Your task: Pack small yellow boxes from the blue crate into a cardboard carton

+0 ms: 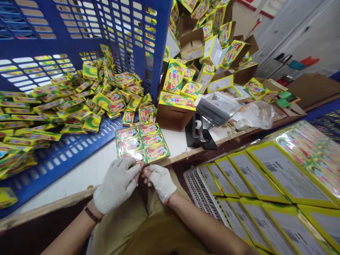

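Crate (79,21) of small packets (79,102), hands (gloved) perhaps touching shrink-wrapped bundle (142,143)

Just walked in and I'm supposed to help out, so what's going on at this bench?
A seated person in white gloves has both hands together at the table edge, left hand and right hand, fingertips meeting just below a wrapped block of small boxes. What they pinch is too small to tell. Loose boxes fill the blue crate; a tape dispenser sits nearby.
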### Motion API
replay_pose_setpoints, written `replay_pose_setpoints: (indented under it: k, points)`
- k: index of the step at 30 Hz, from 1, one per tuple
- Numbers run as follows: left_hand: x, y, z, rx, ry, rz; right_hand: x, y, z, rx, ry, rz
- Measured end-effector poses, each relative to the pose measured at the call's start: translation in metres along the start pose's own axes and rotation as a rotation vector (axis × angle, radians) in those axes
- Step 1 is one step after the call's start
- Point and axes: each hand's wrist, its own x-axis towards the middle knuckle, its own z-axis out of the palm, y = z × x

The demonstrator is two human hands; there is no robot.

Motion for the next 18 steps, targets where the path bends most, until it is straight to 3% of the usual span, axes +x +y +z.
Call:
replay_pose_setpoints:
  k: [4,7,9,11,13,15,18]
  points:
    - [0.005,0.0,0.012,0.032,0.131,-0.079,-0.001,0.004,-0.01,-0.106,-0.05,0.056]
    - [0.003,-0.005,0.023,0.114,0.215,-0.034,-0.009,-0.015,-0.049,-0.214,-0.033,0.061]
    - [0.001,-0.009,0.028,0.132,0.249,0.028,-0.013,-0.04,-0.091,-0.36,0.17,-0.082]
    - [-0.002,-0.013,0.031,0.116,0.285,0.063,-0.012,-0.069,-0.137,-0.557,0.591,-0.31]
    - [-0.003,-0.015,0.03,0.064,0.309,0.072,-0.004,-0.094,-0.178,-0.682,0.877,-0.363]
    - [-0.002,-0.015,0.027,-0.013,0.329,0.064,0.011,-0.108,-0.206,-0.695,0.893,-0.322]
    - [0.002,-0.014,0.021,-0.106,0.324,-0.015,0.034,-0.112,-0.222,-0.648,0.798,-0.267]
